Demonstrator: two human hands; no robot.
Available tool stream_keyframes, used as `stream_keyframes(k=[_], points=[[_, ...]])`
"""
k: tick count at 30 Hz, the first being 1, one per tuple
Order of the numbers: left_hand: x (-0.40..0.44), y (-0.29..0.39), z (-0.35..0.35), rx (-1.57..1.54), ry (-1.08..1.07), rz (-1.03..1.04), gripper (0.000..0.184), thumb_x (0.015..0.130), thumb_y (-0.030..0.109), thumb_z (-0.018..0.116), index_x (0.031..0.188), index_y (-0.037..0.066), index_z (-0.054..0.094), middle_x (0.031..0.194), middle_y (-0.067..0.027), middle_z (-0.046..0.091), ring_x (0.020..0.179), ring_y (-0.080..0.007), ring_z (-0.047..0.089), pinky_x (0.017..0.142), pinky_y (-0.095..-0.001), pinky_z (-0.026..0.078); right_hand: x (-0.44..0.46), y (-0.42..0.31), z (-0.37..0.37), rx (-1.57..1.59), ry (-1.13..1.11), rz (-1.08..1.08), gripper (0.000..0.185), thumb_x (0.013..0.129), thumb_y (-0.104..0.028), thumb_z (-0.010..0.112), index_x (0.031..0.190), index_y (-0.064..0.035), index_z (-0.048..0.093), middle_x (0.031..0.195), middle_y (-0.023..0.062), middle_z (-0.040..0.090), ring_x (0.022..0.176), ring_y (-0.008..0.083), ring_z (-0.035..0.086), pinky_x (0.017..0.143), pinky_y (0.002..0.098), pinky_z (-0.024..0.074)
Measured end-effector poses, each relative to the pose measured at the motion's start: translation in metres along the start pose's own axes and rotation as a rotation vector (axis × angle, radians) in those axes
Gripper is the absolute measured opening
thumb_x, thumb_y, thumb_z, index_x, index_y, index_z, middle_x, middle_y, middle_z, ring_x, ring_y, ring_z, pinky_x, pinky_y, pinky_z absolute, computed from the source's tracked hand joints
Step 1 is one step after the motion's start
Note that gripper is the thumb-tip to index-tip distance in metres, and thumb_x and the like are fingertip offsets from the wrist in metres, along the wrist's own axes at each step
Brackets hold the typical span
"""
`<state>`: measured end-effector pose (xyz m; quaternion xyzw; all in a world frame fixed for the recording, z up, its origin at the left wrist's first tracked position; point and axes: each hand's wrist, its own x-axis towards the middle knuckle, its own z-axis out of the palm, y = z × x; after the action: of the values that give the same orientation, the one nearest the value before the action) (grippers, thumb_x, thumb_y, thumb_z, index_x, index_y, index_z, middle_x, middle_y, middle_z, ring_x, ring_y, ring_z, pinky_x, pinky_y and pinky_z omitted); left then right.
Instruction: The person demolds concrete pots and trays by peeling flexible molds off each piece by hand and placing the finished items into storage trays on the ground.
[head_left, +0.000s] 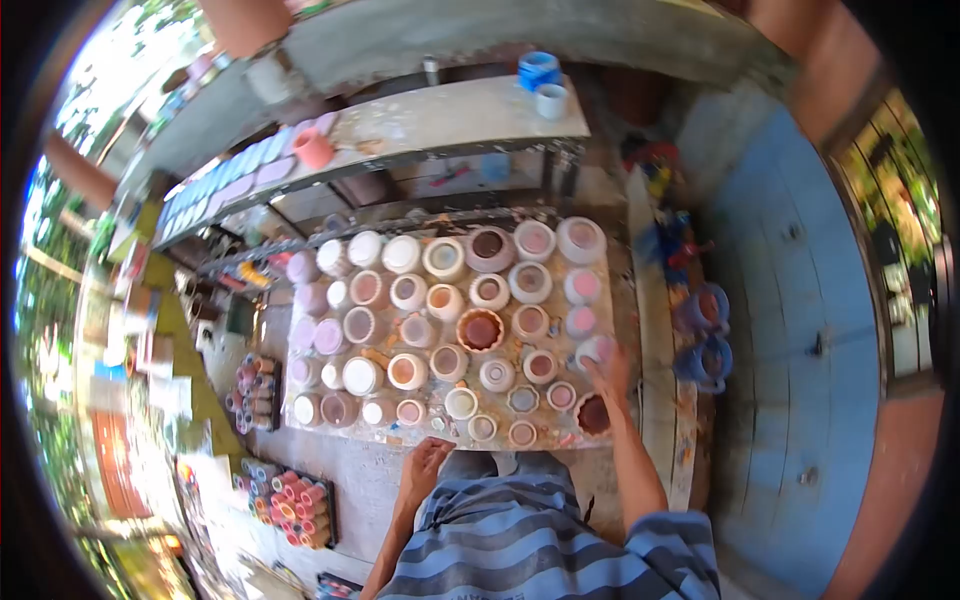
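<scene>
Many round pots in white, pink, lilac and brown stand in rows on a paint-spotted table. At the table's right side my right hand reaches to a pale lilac pot, its fingers at the pot's edge; blur hides the exact grip. Just below that hand sits a dark brown scalloped pot. My left hand is at the table's front edge with fingers curled, and what it may hold is too small to make out. Near the middle is a reddish-brown scalloped pot.
Behind, a long bench carries a coral pot, a blue container and flat coloured pieces. Blue mugs stand on a ledge at right, beside a blue door. Crates of small pots are at lower left.
</scene>
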<state>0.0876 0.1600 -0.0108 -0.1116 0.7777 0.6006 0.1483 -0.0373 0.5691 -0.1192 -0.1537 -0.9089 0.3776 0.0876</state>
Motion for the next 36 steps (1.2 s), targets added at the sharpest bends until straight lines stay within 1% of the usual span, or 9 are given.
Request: stream_keyframes(k=[3,5,7,9,11,13,18,21,36], points=[[-0.020,0.057,0.015,-0.032,-0.025,-0.066,0.023,0.098,0.015,0.060,0.116,0.002,0.067,0.108,-0.0079,0.071,0.100,-0.0159,0.063,0.091,-0.0298,0.049,-0.011,-0.038,-0.027,0.420,-0.172,0.145,0.063,0.075,-0.029,0.081,0.125,-0.0022,0.055,0.104,0.0180,0.063,0.091,0.0273,0.063,0.080,0.0378,0.0505],[-0.024,0.107,0.022,0.060,-0.065,0.276,0.026,0.099,0.017,0.058,0.120,0.004,0.067,0.114,-0.0136,0.069,0.106,-0.0226,0.065,0.092,-0.0334,0.049,-0.032,-0.084,-0.057,0.580,-0.531,0.128,0.062,0.078,-0.034,0.080,0.124,-0.0021,0.054,0.101,0.0139,0.064,0.087,0.0201,0.063,0.079,0.0335,0.0498],[-0.038,0.146,0.025,0.039,-0.092,0.323,0.029,0.099,0.016,0.058,0.125,0.005,0.065,0.123,-0.0152,0.065,0.115,-0.0261,0.061,0.098,-0.0358,0.046,-0.061,-0.172,-0.108,0.409,-0.822,0.052,0.063,0.079,-0.036,0.079,0.126,-0.0011,0.053,0.099,0.0092,0.066,0.091,0.0163,0.062,0.082,0.0311,0.0502],[-0.064,0.168,0.021,0.031,-0.131,0.380,0.033,0.099,0.015,0.058,0.130,0.006,0.062,0.132,-0.0168,0.061,0.123,-0.0297,0.057,0.105,-0.0382,0.043,-0.091,-0.206,-0.118,0.642,-1.156,0.014,0.066,0.081,-0.044,0.078,0.125,-0.0018,0.054,0.104,0.0089,0.065,0.091,0.0194,0.063,0.084,0.0329,0.0506],[-0.092,0.172,0.010,-0.010,-0.374,0.258,0.037,0.099,0.015,0.058,0.135,0.006,0.059,0.139,-0.0166,0.056,0.131,-0.0312,0.051,0.110,-0.0408,0.039,-0.110,-0.248,-0.137,0.397,-1.298,-0.152,0.070,0.079,-0.047,0.080,0.126,-0.0025,0.054,0.107,0.0148,0.067,0.096,0.0235,0.066,0.088,0.0344,0.0509],[-0.118,0.151,0.001,-0.095,-0.356,0.260,0.037,0.098,0.016,0.060,0.133,0.004,0.060,0.137,-0.0159,0.059,0.128,-0.0313,0.054,0.109,-0.0400,0.041,-0.127,-0.272,-0.152,0.223,-1.392,-0.174,0.073,0.076,-0.049,0.081,0.127,-0.0030,0.054,0.114,0.0208,0.067,0.102,0.0287,0.068,0.090,0.0374,0.0511],[-0.161,0.123,-0.021,-0.256,-0.210,0.327,0.033,0.093,0.014,0.068,0.125,0.004,0.066,0.127,-0.0143,0.065,0.123,-0.0286,0.059,0.106,-0.0390,0.044,-0.149,-0.307,-0.168,0.416,-1.106,-0.533,0.030,0.079,-0.014,0.080,0.106,-0.0049,0.073,0.112,0.0115,0.072,0.109,0.0287,0.068,0.097,0.0369,0.0525],[-0.175,0.114,-0.032,-0.327,-0.131,0.377,0.029,0.091,0.012,0.070,0.119,0.003,0.069,0.122,-0.0138,0.067,0.120,-0.0290,0.061,0.105,-0.0400,0.046,-0.162,-0.304,-0.147,0.499,-1.089,-0.677,0.032,0.073,-0.009,0.083,0.104,-0.0060,0.075,0.108,0.0106,0.073,0.107,0.0259,0.069,0.095,0.0367,0.0538],[-0.260,0.061,-0.130,-0.419,0.133,0.432,0.015,0.089,0.007,0.072,0.102,0.000,0.070,0.109,-0.0132,0.069,0.115,-0.0290,0.064,0.101,-0.0403,0.048,-0.247,-0.384,-0.041,0.669,-1.430,-0.555,0.023,0.071,-0.001,0.084,0.091,-0.0030,0.073,0.089,0.0091,0.070,0.088,0.0213,0.068,0.080,0.0324,0.0539]])
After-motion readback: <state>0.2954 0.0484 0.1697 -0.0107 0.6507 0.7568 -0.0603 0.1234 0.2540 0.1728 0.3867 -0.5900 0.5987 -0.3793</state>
